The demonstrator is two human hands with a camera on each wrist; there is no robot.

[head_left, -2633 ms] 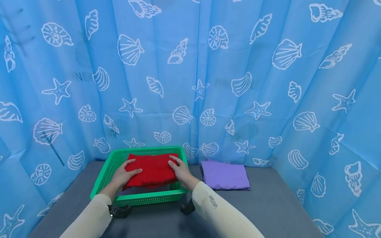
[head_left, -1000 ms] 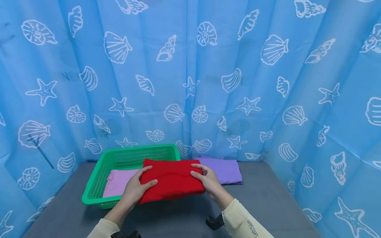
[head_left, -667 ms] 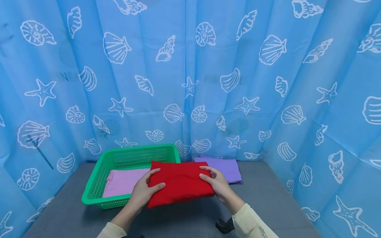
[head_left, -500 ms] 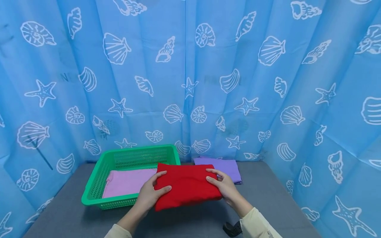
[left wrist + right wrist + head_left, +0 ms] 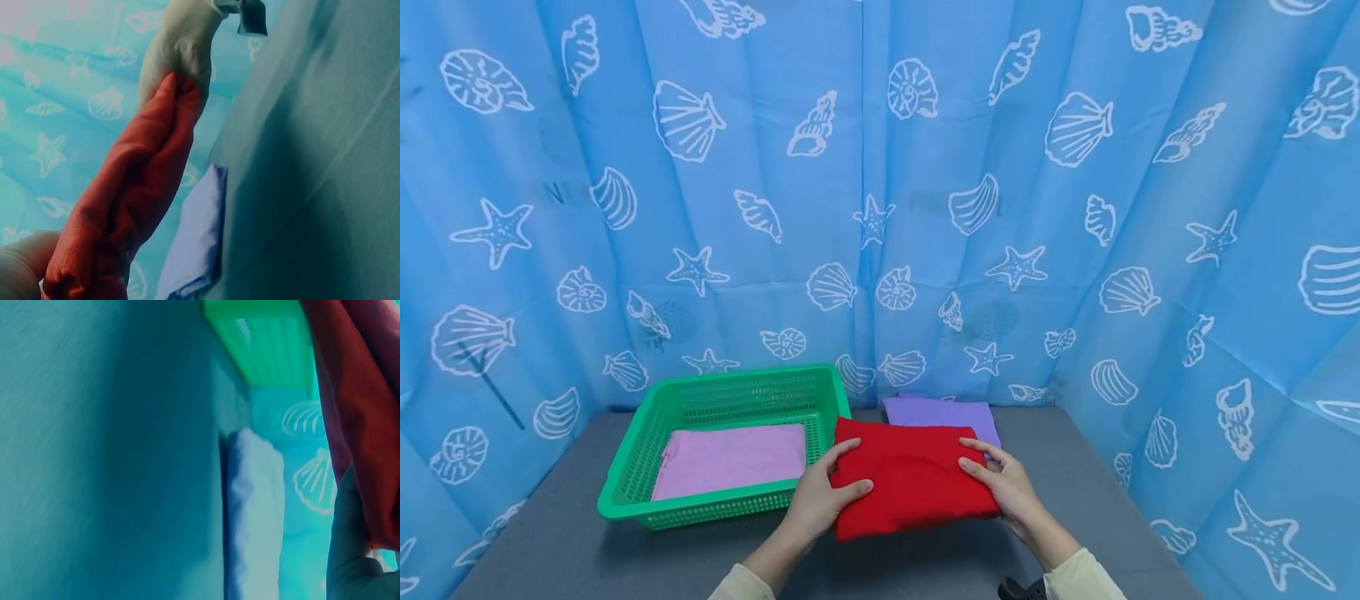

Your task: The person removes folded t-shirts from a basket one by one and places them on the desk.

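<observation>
A folded red cloth (image 5: pixel 913 479) is held up off the table between both hands, its front edge sagging a little. My left hand (image 5: pixel 820 496) grips its left end, thumb on top. At the right end my right hand (image 5: pixel 1011 492) pinches it the same way; fingers below the cloth are hidden in the head view. Just behind lies a folded purple cloth (image 5: pixel 943 412) on the table, partly covered by the red one. From the left wrist, the red cloth (image 5: pixel 131 181) shows its layered edge, raised above the table.
A green plastic basket (image 5: pixel 625 492) stands at the left, with a folded pink cloth (image 5: pixel 733 458) lying in it. The grey table (image 5: pixel 1090 500) ends at a blue shell-print curtain (image 5: pixel 880 208) at the back and sides.
Both hands have lifted the red cloth out of the green basket and carried it right and nearer, baring the pink cloth. The red cloth now overlaps the purple one in view.
</observation>
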